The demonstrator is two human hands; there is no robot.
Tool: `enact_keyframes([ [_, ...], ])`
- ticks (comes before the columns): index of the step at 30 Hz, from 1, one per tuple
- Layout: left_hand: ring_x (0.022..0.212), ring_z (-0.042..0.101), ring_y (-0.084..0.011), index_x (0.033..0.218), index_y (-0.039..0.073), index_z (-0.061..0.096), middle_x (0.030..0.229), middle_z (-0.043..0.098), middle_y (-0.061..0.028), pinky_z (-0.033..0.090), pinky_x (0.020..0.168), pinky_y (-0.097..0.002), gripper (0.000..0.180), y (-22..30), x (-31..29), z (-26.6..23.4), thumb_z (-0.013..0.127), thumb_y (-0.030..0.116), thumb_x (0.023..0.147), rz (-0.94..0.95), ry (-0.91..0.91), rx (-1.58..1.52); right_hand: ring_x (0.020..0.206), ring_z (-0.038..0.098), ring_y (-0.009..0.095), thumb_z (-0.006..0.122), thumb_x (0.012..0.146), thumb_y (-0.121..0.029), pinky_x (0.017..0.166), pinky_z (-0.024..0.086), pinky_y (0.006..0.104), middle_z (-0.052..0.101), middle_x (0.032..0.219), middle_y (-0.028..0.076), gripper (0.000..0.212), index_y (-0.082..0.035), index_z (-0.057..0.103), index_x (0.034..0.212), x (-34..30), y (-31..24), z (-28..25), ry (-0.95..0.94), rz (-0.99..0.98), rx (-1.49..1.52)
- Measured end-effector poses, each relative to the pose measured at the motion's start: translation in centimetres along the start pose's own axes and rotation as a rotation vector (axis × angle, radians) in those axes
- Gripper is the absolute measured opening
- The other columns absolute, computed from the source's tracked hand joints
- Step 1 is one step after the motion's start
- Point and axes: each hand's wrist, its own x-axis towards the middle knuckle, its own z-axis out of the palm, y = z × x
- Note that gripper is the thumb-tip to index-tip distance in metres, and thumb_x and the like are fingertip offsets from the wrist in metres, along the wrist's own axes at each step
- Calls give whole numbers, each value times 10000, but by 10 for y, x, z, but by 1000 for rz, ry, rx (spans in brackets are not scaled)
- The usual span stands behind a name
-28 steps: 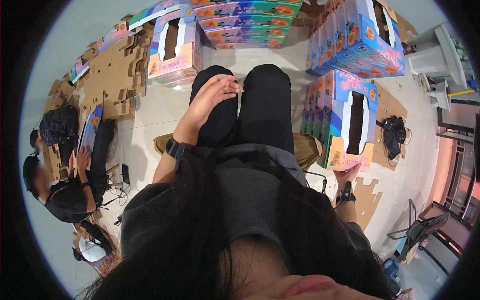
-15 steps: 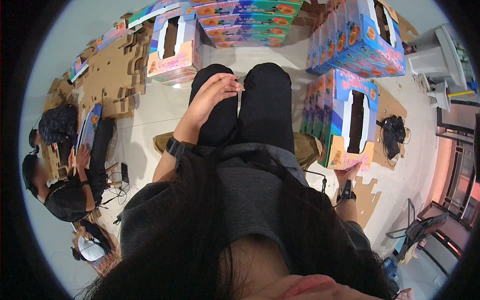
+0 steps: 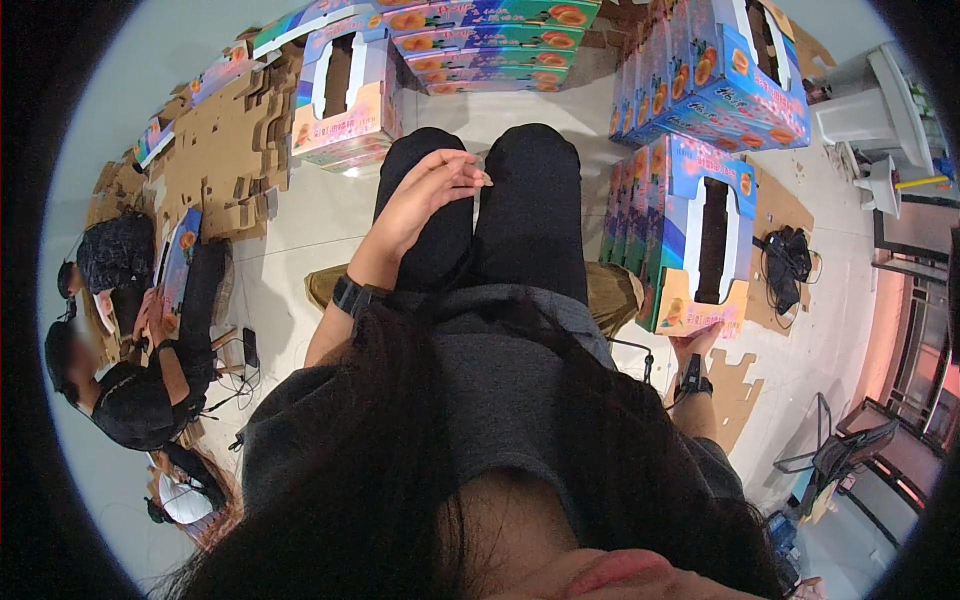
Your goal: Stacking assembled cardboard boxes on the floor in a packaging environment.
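At my right side, my right hand (image 3: 694, 342) grips the near edge of a printed cardboard box (image 3: 677, 278). The box is blue, green and orange with fruit pictures and a long dark opening on top; my fingertips are partly hidden against its end. Several similar boxes stand in a row along its left side. Over my left thigh, my left hand (image 3: 432, 188) hovers with its fingers loosely stretched and slightly bent, and I see nothing held in it.
More printed boxes (image 3: 752, 95) stand at the far right, with a row of boxes (image 3: 490, 45) straight ahead. Another box (image 3: 350, 95) is ahead left, beside flattened brown cardboard (image 3: 215, 140). At the left, a co-worker (image 3: 140, 395) handles a blue printed piece. Black cables (image 3: 787, 262) lie right.
My hands and the held box have barely shifted. At the left, the co-worker's hands and the blue printed piece have moved slightly.
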Motion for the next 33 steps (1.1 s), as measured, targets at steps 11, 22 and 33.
enact_keyframes([
  [11,987,564,-189,1132,11,504,1002,582,-96,432,900,-319,280,-2,0,-1,417,210,955,19,-28,2,1149,457,308,260,794,-756,913,400,526,465,1281,109,791,-180,388,1319,1,0,-2,16,-10,16],
  [22,987,564,-185,1129,18,511,997,585,-91,431,901,-320,273,-3,2,-1,418,206,954,21,-37,-2,1145,430,365,452,745,-732,926,413,494,331,1264,204,823,-127,352,1295,-5,-2,-13,126,-9,-51],
  [33,985,570,-194,1132,17,511,999,586,-99,438,900,-329,276,-4,2,-3,416,206,955,33,-45,-3,1125,467,320,392,726,-782,937,406,498,426,1246,200,915,-86,339,1318,-21,1,9,44,89,-267],
])
